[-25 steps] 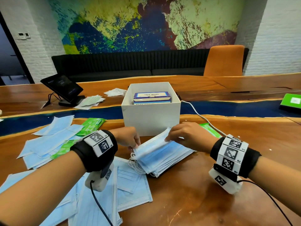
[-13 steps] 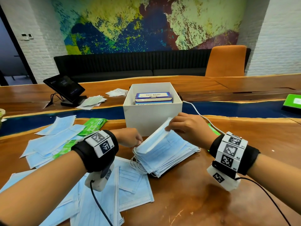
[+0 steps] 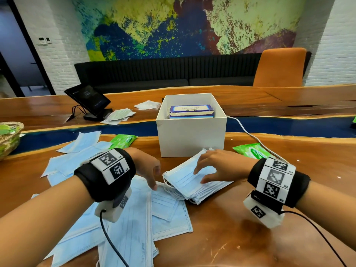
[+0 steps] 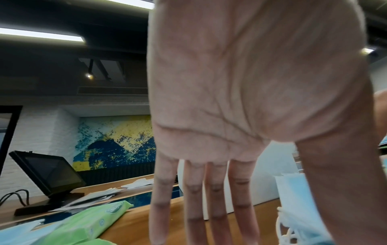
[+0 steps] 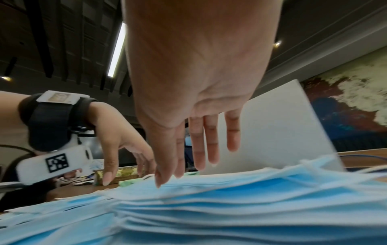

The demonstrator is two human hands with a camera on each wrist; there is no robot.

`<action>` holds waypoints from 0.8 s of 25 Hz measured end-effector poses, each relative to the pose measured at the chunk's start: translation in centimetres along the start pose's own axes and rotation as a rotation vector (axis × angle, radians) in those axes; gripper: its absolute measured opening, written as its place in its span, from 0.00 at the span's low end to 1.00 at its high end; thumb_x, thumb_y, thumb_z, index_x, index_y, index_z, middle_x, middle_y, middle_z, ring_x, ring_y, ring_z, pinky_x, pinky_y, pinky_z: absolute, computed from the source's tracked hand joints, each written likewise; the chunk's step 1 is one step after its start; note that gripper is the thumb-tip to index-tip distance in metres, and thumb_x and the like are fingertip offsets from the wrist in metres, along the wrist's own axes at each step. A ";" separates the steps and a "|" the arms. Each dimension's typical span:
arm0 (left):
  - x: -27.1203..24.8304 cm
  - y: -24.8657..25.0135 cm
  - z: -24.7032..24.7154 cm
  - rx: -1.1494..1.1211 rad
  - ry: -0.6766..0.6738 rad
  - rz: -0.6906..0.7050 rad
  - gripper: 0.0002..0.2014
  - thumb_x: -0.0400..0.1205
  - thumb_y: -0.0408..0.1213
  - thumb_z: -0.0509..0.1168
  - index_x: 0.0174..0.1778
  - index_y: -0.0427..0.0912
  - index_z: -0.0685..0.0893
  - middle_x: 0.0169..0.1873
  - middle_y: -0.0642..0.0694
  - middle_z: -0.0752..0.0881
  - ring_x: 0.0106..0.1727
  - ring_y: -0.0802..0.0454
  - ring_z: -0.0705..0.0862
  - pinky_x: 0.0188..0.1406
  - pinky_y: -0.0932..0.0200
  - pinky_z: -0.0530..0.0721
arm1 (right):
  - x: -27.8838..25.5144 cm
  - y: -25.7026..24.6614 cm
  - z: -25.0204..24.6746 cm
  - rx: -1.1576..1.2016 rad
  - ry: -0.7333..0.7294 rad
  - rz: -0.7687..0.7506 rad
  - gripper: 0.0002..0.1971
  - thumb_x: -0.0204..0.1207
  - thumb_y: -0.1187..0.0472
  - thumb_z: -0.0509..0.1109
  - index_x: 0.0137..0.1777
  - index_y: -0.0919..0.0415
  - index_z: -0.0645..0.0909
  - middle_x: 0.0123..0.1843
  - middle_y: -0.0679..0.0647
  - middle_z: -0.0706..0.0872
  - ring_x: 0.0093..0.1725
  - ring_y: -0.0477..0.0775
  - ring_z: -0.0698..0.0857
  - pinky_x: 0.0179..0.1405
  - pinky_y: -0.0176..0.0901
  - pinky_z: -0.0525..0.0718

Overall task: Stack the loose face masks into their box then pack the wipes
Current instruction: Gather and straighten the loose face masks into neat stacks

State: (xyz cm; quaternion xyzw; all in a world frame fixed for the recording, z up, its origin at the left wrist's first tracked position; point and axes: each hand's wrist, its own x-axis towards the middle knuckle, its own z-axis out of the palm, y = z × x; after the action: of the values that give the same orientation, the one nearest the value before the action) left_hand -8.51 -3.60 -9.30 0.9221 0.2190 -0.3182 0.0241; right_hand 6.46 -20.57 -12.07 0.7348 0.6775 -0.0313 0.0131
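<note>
My right hand [image 3: 217,166] lies flat and relaxed on the mask stack [image 3: 192,182] at frame centre, its long axis running lower left to upper right. My left hand [image 3: 148,166], fingers straight and holding nothing, reaches toward the loose masks [image 3: 134,218] lower left.

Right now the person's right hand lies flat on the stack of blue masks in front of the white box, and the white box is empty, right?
Not quite. The right hand does lie on the stack of blue masks in front of the white box, but the box is not empty: the head view shows a face mask carton inside it.
</note>
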 end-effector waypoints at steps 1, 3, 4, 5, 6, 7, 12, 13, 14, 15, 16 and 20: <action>-0.2 -0.4 0.1 0.017 -0.019 -0.018 0.30 0.77 0.49 0.69 0.73 0.42 0.71 0.69 0.46 0.77 0.67 0.48 0.77 0.65 0.58 0.75 | 0.4 -0.8 0.0 0.023 -0.010 -0.028 0.19 0.77 0.44 0.67 0.67 0.45 0.79 0.68 0.44 0.79 0.68 0.47 0.75 0.66 0.39 0.70; -0.5 -1.0 0.5 0.082 -0.073 -0.045 0.33 0.74 0.51 0.72 0.74 0.45 0.70 0.71 0.47 0.76 0.69 0.47 0.76 0.68 0.56 0.74 | 1.3 -2.3 0.2 0.052 -0.043 -0.060 0.21 0.78 0.45 0.66 0.70 0.45 0.77 0.71 0.45 0.77 0.70 0.47 0.74 0.69 0.40 0.68; -0.5 -1.3 0.8 0.119 -0.096 -0.057 0.35 0.73 0.51 0.73 0.74 0.46 0.70 0.71 0.47 0.75 0.69 0.47 0.76 0.67 0.56 0.74 | 1.7 -2.8 0.3 0.051 -0.075 -0.056 0.22 0.78 0.44 0.65 0.72 0.44 0.75 0.73 0.45 0.76 0.71 0.47 0.73 0.70 0.41 0.67; -0.5 -1.5 1.2 0.152 -0.113 -0.066 0.35 0.72 0.51 0.74 0.74 0.47 0.70 0.71 0.48 0.75 0.69 0.47 0.76 0.65 0.57 0.75 | 2.0 -3.3 0.5 0.045 -0.117 -0.041 0.23 0.78 0.43 0.64 0.73 0.43 0.73 0.75 0.45 0.75 0.73 0.48 0.72 0.72 0.42 0.66; -0.4 -1.8 1.6 0.182 -0.122 -0.070 0.35 0.71 0.51 0.74 0.74 0.48 0.70 0.71 0.48 0.75 0.68 0.47 0.76 0.63 0.57 0.75 | 2.2 -3.6 0.7 0.044 -0.160 -0.018 0.24 0.78 0.41 0.64 0.74 0.42 0.72 0.76 0.45 0.73 0.74 0.48 0.71 0.73 0.44 0.66; -0.3 -2.0 2.0 0.210 -0.124 -0.071 0.35 0.71 0.51 0.75 0.72 0.49 0.70 0.70 0.48 0.75 0.67 0.47 0.76 0.63 0.56 0.76 | 2.4 -3.8 0.9 0.053 -0.200 0.011 0.25 0.78 0.40 0.63 0.75 0.42 0.70 0.77 0.45 0.72 0.75 0.49 0.70 0.75 0.45 0.65; 0.1 -2.3 3.2 0.238 -0.105 -0.069 0.32 0.71 0.48 0.76 0.68 0.44 0.73 0.66 0.46 0.74 0.56 0.49 0.75 0.50 0.57 0.76 | 2.3 -3.8 0.9 0.086 -0.272 0.087 0.28 0.77 0.39 0.62 0.78 0.41 0.66 0.79 0.44 0.69 0.78 0.50 0.67 0.76 0.46 0.62; 0.2 -2.2 3.2 0.240 -0.100 -0.067 0.31 0.71 0.48 0.76 0.67 0.43 0.74 0.65 0.46 0.73 0.53 0.50 0.74 0.46 0.59 0.74 | 2.3 -3.8 1.0 0.090 -0.275 0.092 0.29 0.77 0.39 0.63 0.78 0.41 0.65 0.80 0.44 0.69 0.78 0.50 0.67 0.76 0.46 0.62; 0.3 -2.1 3.2 0.244 -0.092 -0.063 0.31 0.71 0.48 0.75 0.67 0.42 0.74 0.65 0.46 0.73 0.54 0.50 0.73 0.45 0.59 0.72 | 2.2 -3.8 1.0 0.094 -0.276 0.095 0.29 0.78 0.40 0.63 0.78 0.41 0.65 0.80 0.45 0.68 0.78 0.50 0.66 0.76 0.46 0.62; 0.4 -2.1 3.2 0.245 -0.088 -0.059 0.31 0.71 0.48 0.75 0.67 0.41 0.74 0.66 0.46 0.72 0.55 0.49 0.74 0.46 0.58 0.71 | 2.2 -3.9 1.0 0.099 -0.277 0.097 0.29 0.78 0.40 0.63 0.78 0.42 0.64 0.80 0.45 0.68 0.78 0.50 0.66 0.76 0.46 0.61; 0.5 -2.2 3.2 0.240 -0.086 -0.052 0.30 0.72 0.48 0.75 0.66 0.40 0.74 0.68 0.45 0.73 0.56 0.49 0.74 0.47 0.57 0.71 | 2.2 -3.9 1.0 0.103 -0.280 0.098 0.29 0.78 0.40 0.62 0.78 0.42 0.64 0.80 0.45 0.68 0.78 0.50 0.66 0.76 0.46 0.61; 1.0 -2.6 3.1 0.120 -0.001 0.026 0.24 0.75 0.46 0.73 0.62 0.37 0.78 0.64 0.41 0.81 0.51 0.49 0.75 0.45 0.58 0.71 | 2.3 -4.1 0.7 0.092 -0.290 0.106 0.29 0.78 0.40 0.61 0.79 0.43 0.64 0.80 0.46 0.68 0.78 0.51 0.66 0.76 0.46 0.62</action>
State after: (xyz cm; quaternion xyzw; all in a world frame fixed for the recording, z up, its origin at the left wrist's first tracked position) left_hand -10.70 -1.40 -12.13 0.9245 0.1876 -0.3309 -0.0269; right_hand 2.58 -18.01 -12.78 0.7571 0.6266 -0.1675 0.0787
